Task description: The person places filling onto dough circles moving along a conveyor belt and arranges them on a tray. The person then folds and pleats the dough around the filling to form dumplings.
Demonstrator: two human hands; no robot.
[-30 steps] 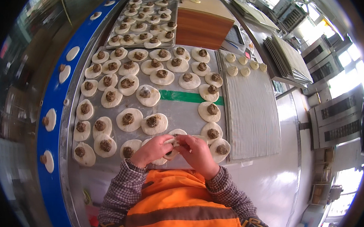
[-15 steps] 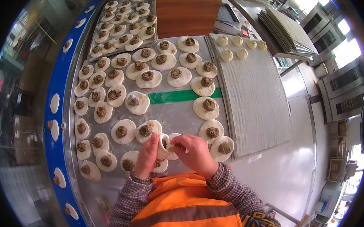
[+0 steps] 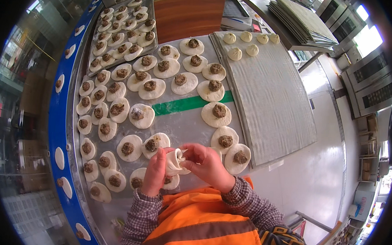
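A partly pleated white dumpling sits between both hands just above the floured steel table. My left hand cups it from the left, and my right hand pinches its top edge from the right. Round dough wrappers topped with brown filling lie all around, several of them close to my hands, such as one just above my left hand and one right of my right hand.
A cloth-lined tray at the right holds several finished dumplings at its far end. A metal tray of filled wrappers stands at the back left. A green tape strip crosses the table. A blue rail edges the left side.
The wrapper has been lifted off the table and folded up between both hands, going from a flat disc to a pleated pouch. The camera view has shifted slightly.
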